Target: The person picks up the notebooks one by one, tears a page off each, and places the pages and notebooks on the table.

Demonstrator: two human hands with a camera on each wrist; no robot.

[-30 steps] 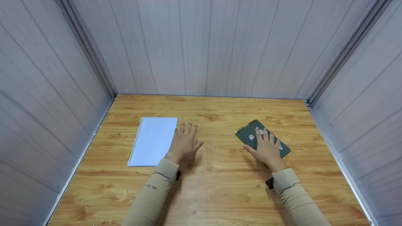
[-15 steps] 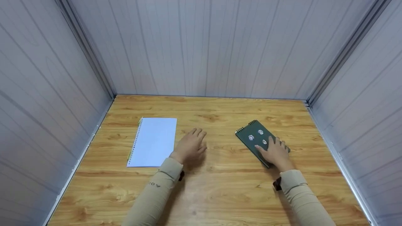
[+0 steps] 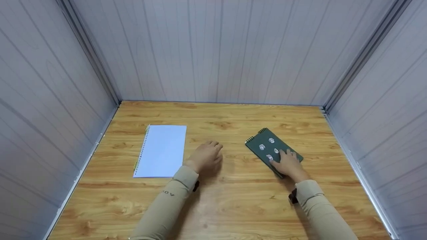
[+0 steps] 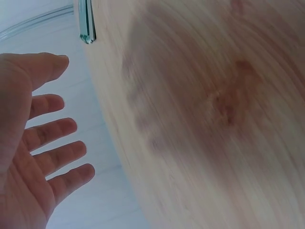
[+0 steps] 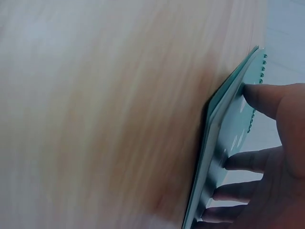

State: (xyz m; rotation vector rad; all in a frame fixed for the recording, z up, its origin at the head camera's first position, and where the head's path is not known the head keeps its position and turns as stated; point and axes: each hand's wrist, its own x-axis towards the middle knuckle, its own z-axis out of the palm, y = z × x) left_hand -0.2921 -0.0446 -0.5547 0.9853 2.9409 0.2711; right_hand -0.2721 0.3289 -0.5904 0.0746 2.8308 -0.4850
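A dark green spiral notepad point(image 3: 265, 143) with several pale flower-like marks on its cover lies slanted on the right of the table. My right hand point(image 3: 289, 164) rests over its near end. The right wrist view shows that hand's thumb point(image 5: 267, 98) and spread fingers at the cover, not curled round the edge. To the left lies a white spiral-bound notebook point(image 3: 161, 150), its coil along the left side. My left hand point(image 3: 205, 156) hovers just right of it, holding nothing. In the left wrist view, its fingers point(image 4: 57, 157) are extended and apart over the wood.
The wood-grain table point(image 3: 227, 206) is enclosed by a pale panelled back wall point(image 3: 213, 50) and side walls, left point(image 3: 40, 100) and right point(image 3: 383, 110). Metal strips run along the table's side edges.
My right hand has slid back from the middle of the green notepad to its near end, uncovering the marks. The left hand has drifted slightly right and nearer, its fingers less spread.
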